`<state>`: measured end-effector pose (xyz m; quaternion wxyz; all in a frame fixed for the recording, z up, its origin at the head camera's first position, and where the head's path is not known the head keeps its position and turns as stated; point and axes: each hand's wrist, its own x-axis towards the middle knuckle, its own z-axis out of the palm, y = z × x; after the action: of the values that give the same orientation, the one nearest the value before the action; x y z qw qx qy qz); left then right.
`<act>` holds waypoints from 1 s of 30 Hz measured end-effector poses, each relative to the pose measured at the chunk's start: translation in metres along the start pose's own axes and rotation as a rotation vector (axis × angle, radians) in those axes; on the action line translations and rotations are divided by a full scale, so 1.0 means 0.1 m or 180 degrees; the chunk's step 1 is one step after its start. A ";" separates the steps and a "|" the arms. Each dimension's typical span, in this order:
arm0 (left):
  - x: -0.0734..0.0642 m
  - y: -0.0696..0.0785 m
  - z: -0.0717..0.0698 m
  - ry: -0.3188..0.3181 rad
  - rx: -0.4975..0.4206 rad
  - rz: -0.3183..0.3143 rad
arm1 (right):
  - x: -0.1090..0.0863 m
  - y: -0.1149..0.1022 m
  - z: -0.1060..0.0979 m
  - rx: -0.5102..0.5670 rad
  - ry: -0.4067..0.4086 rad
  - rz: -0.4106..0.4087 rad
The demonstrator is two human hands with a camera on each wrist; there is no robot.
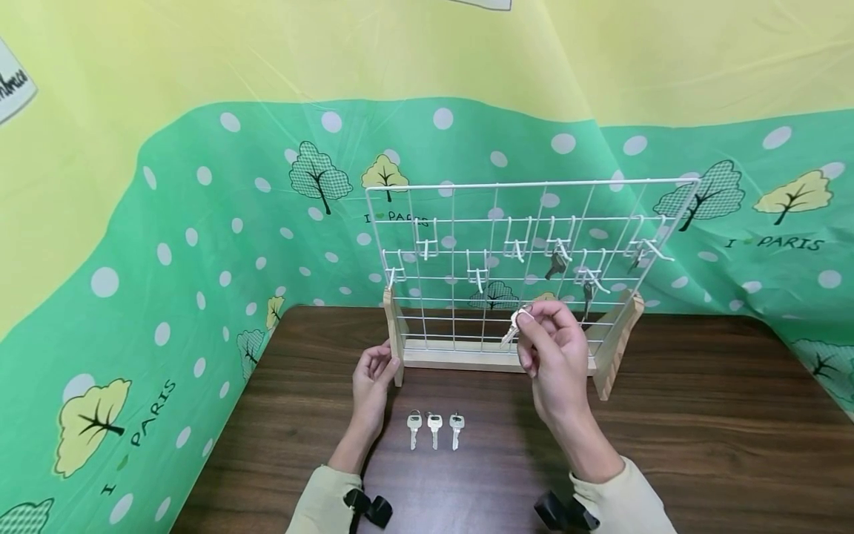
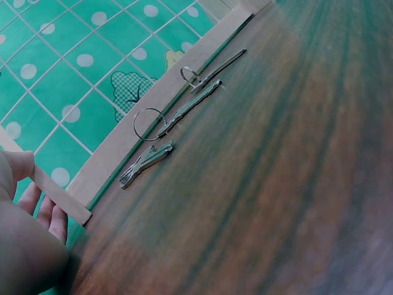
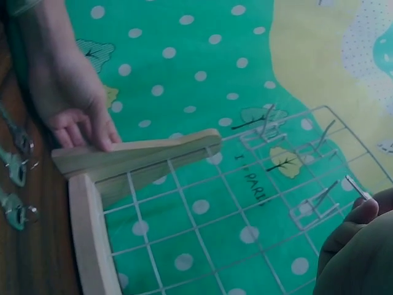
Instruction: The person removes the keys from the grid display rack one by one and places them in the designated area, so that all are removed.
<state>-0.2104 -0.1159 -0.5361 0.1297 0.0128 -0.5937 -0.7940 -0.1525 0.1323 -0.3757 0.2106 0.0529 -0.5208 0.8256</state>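
The right hand (image 1: 559, 356) pinches a key (image 1: 511, 330) before the rack (image 1: 460, 357). The left hand (image 1: 372, 380) grips the left wooden support (image 1: 395, 326) by its edge; tabletop (image 1: 727, 415) spreads wide beyond both sides

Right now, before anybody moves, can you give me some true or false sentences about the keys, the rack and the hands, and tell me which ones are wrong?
1. The right hand holds a key. True.
2. Three keys lie on the table in front of the rack. True.
3. The rack lies flat on the table. False: it stands up.
4. The left hand holds a wooden side of the rack. True.
5. The three keys on the table are in a pile. False: they lie apart, side by side.
6. Nothing hangs on the rack. False: for one, a dark key hangs from a hook.
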 end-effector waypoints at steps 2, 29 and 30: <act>0.00 0.00 0.00 0.0002 0.0002 0.0012 | -0.02 0.02 -0.03 -0.0054 -0.0023 0.0040; -0.01 0.00 -0.01 0.0019 0.0055 -0.0055 | -0.23 0.50 -0.59 -0.1326 -0.0415 0.0568; -0.01 0.01 0.00 0.0019 0.0049 -0.0058 | -0.24 0.51 -0.61 -0.1379 -0.0456 0.0588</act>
<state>-0.2091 -0.1162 -0.5355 0.1241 0.0217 -0.5993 -0.7905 -0.1439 0.1598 -0.4533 0.1033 0.0170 -0.7019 0.7045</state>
